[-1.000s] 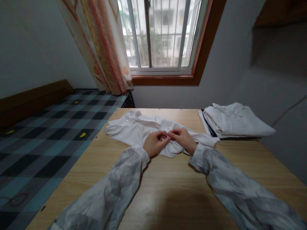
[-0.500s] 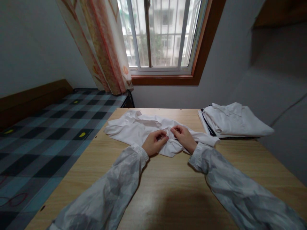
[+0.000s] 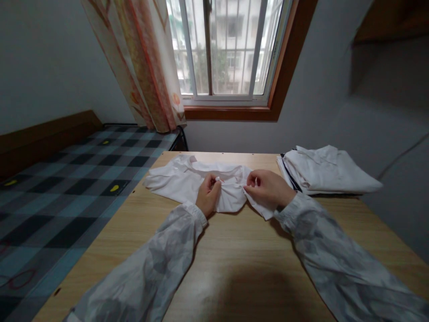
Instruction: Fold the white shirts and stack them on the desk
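Note:
A rumpled white shirt [image 3: 174,181] lies across the far part of the wooden table [image 3: 214,264]. My left hand [image 3: 208,195] is closed, pinching a fold of the shirt near its middle between thumb and fingers. To its right, my right hand [image 3: 268,188] pinches another part of the same cloth, which is drawn up slightly between the two hands. A flap of the shirt hangs down onto the table beneath my right hand. The fabric's right end is partly hidden behind that hand and wrist.
A stack of folded clothes [image 3: 328,170], white on top with a dark layer below, rests at the table's back right. Left of the table is a bed with a checked cover [image 3: 83,192]. A curtain [image 3: 150,67] hangs beside the window [image 3: 228,53] behind.
My right hand has moved to the right, away from my left, and the cloth between them is pulled out. My left hand has shifted slightly left and closed tighter on the shirt.

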### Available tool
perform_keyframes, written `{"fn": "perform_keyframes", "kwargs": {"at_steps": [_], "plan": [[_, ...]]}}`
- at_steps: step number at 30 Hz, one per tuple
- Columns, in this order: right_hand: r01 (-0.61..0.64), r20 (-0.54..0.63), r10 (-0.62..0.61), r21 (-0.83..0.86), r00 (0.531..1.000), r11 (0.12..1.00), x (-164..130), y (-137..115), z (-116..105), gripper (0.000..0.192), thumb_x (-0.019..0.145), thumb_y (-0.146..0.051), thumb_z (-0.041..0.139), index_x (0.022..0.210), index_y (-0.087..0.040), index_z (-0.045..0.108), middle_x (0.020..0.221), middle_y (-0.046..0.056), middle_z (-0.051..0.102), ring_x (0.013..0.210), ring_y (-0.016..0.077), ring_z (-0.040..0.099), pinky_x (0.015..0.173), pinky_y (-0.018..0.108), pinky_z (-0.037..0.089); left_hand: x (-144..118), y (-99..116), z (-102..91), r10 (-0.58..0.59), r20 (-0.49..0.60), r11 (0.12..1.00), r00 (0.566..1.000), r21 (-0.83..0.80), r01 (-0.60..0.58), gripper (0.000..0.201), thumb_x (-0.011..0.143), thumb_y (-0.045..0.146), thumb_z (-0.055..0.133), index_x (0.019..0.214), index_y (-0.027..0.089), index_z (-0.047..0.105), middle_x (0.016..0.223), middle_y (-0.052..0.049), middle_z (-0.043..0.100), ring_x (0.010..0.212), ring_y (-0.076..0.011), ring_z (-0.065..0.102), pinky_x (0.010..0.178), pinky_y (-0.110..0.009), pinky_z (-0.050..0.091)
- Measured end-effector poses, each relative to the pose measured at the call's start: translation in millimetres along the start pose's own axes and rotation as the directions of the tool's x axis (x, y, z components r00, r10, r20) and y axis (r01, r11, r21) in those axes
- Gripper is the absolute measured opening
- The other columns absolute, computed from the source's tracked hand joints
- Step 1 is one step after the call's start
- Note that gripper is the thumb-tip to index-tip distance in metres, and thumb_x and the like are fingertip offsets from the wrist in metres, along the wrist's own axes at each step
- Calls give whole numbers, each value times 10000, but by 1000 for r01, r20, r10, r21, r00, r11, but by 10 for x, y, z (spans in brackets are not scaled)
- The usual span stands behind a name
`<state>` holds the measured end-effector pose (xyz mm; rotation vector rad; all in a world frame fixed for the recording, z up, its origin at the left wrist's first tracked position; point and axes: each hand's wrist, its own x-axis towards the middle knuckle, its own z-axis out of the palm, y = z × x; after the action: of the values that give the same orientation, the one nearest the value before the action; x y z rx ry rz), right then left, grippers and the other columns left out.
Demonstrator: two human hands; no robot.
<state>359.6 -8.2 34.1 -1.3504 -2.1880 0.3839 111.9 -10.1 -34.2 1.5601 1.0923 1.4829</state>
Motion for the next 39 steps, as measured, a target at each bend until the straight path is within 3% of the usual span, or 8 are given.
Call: {"fn": "perform_keyframes", "kwargs": {"at_steps": [5, 8, 19, 26, 28, 31, 34, 39], "plan": [[125, 57, -120, -110, 991, 986, -36, -111, 5, 56, 878, -262, 751, 888, -215, 779, 859, 41, 748, 746, 181, 636, 692, 299, 408, 0, 23, -22, 15, 7, 999, 1000, 29, -16, 105, 930, 304, 614, 885, 215, 581, 850, 9, 635, 801, -162, 575, 787, -273, 448], [185, 55, -179, -125, 982, 975, -32, -105, 37, 103, 921, -225, 700, 857, -211, 779, 883, 56, 756, 762, 187, 651, 728, 311, 425, 0, 37, -33, 33, -2, 996, 999, 79, -33, 102, 917, 293, 606, 863, 217, 566, 829, 14, 615, 787, -161, 564, 774, -276, 441], [65, -8, -65, 232, 998, 971, 96, 229, 161, 91, 892, -260, 724, 865, -191, 777, 802, 46, 762, 691, 181, 650, 664, 299, 467, -21, 18, -12, 71, -58, 905, 996, 424, -40, 134, 894, 240, 617, 802, 235, 519, 700, 49, 516, 666, -155, 495, 667, -287, 379], [-60, 62, 32, 541, 998, 839, 100, 210, 389, 268, 895, -429, 697, 820, -177, 746, 710, 21, 684, 623, 157, 564, 586, 282, 423, -66, 203, -5, 391, -14, 756, 920, 575, -312, 72, 876, 176, 656, 919, 221, 621, 940, -57, 645, 899, -228, 606, 843, -359, 481], [-72, 59, 46, 605, 997, 793, 93, 180, 477, 289, 888, -453, 709, 811, -176, 737, 719, 14, 670, 637, 151, 545, 591, 278, 414, -112, 264, 6, 372, 98, 767, 923, 529, -365, 11, 943, 227, 636, 944, 226, 646, 872, -35, 661, 809, -205, 606, 785, -339, 477], [-78, 46, 63, 663, 997, 745, 76, 123, 563, 287, 891, -458, 727, 827, -179, 742, 747, 9, 675, 671, 151, 547, 622, 278, 425, -163, 314, 30, 278, 200, 789, 939, 510, -342, 146, 974, 372, 686, 951, 227, 686, 810, -17, 700, 742, -188, 627, 750, -329, 472], [-69, 57, 41, 700, 998, 710, 63, 78, 594, 277, 887, -453, 741, 847, -179, 760, 787, 14, 705, 726, 164, 582, 686, 290, 456, -173, 314, 55, 218, 202, 783, 955, 547, -295, 232, 931, 451, 755, 927, 220, 725, 800, -27, 742, 738, -193, 666, 746, -329, 475], [-71, 68, 31, 736, 997, 674, 55, 96, 637, 301, 884, -479, 757, 880, -178, 762, 824, 20, 727, 753, 171, 602, 725, 301, 471, -157, 268, 65, 204, 214, 760, 955, 580, -293, 89, 892, 303, 742, 894, 220, 773, 788, -21, 770, 711, -183, 667, 731, -319, 451]]}}
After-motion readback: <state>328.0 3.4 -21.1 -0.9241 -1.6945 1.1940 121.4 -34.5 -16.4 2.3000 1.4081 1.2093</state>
